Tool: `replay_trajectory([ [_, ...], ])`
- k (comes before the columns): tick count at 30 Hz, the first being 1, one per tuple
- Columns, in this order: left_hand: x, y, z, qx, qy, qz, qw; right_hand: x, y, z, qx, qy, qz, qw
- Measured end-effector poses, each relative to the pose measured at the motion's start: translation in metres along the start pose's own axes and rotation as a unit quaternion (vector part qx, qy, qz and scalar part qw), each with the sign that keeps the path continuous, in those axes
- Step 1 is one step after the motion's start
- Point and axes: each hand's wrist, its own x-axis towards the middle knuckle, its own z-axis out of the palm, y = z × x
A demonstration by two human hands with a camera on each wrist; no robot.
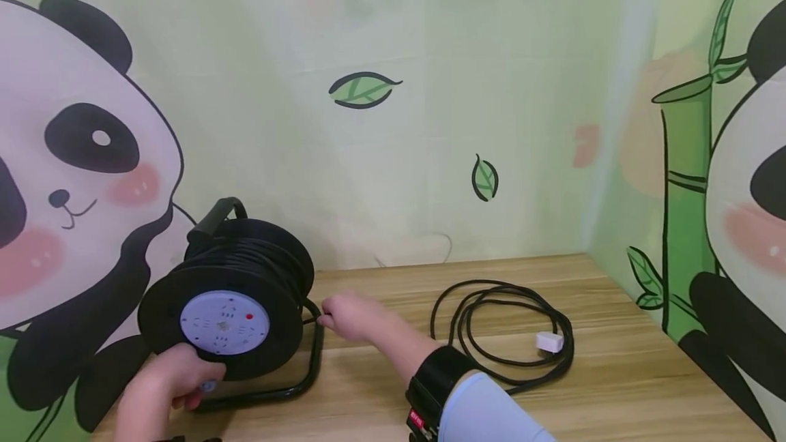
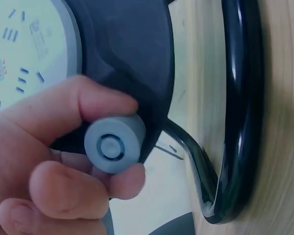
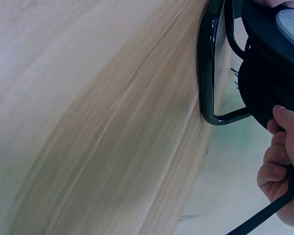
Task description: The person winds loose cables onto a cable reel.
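A black cable reel [image 1: 279,340] stands at the left of the table on a black tubular frame [image 1: 316,353]. Its face carries a pale round socket panel [image 1: 224,322] with a red button. Below that panel, my left hand [image 1: 168,377] pinches the grey crank knob [image 2: 112,147] between thumb and fingers. At the reel's right side my right hand [image 1: 353,316] grips the black cable [image 3: 266,210], close to where it meets the winding. Loose loops of cable [image 1: 469,322] lie on the table to the right, with a white plug [image 1: 549,342] among them.
The wooden table [image 1: 381,387] carries the reel and the loose loops. Behind it hangs a pale green backdrop [image 1: 399,210] with pandas and leaves. The reel's carrying handle [image 1: 215,217] rises at its top.
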Motion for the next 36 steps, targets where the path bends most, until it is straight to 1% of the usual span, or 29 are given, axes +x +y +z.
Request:
replay_trajectory([
  [3,0.004,0.002,0.0,0.011,-0.008,-0.005,0.9999,0.0,0.0,-0.002,-0.007,0.002,-0.005,1.0],
  [6,0.006,0.004,0.0,0.025,-0.019,0.003,0.9995,-0.002,0.001,-0.003,-0.008,0.004,-0.008,0.9999],
  [8,0.007,0.004,0.002,0.028,-0.025,0.009,0.9993,-0.003,0.002,-0.002,0.0,0.002,-0.008,1.0],
  [11,0.006,0.005,0.004,0.027,-0.025,0.013,0.9992,-0.007,0.003,-0.003,0.014,0.0,-0.007,0.9999],
  [15,0.004,0.007,0.004,0.019,-0.026,0.014,0.9994,-0.013,0.013,-0.005,0.064,0.0,-0.01,0.9979],
  [19,0.003,0.006,0.003,0.025,-0.019,0.022,0.9993,-0.022,0.031,-0.014,0.131,-0.003,-0.012,0.9913],
  [23,0.007,0.003,0.005,0.027,-0.021,0.026,0.9991,-0.035,0.042,-0.027,0.157,-0.01,-0.025,0.9873],
  [26,0.008,0.003,0.006,0.031,-0.024,0.028,0.9988,-0.044,0.047,-0.034,0.174,-0.021,-0.028,0.9842],
  [28,0.007,0.003,0.006,0.035,-0.024,0.029,0.9987,-0.05,0.052,-0.039,0.201,-0.035,-0.011,0.9789],
  [31,0.007,0.003,0.005,0.036,-0.024,0.028,0.9987,-0.058,0.062,-0.048,0.253,-0.056,0.021,0.9655],
  [33,0.006,0.004,0.004,0.032,-0.024,0.029,0.9988,-0.063,0.071,-0.055,0.264,-0.059,0.032,0.9621],
  [34,0.006,0.004,0.003,0.03,-0.025,0.028,0.9988,-0.066,0.077,-0.059,0.263,-0.054,0.034,0.9628],
  [36,0.005,0.003,0.002,0.025,-0.024,0.025,0.9991,-0.072,0.09,-0.067,0.249,-0.035,0.032,0.9675],
])
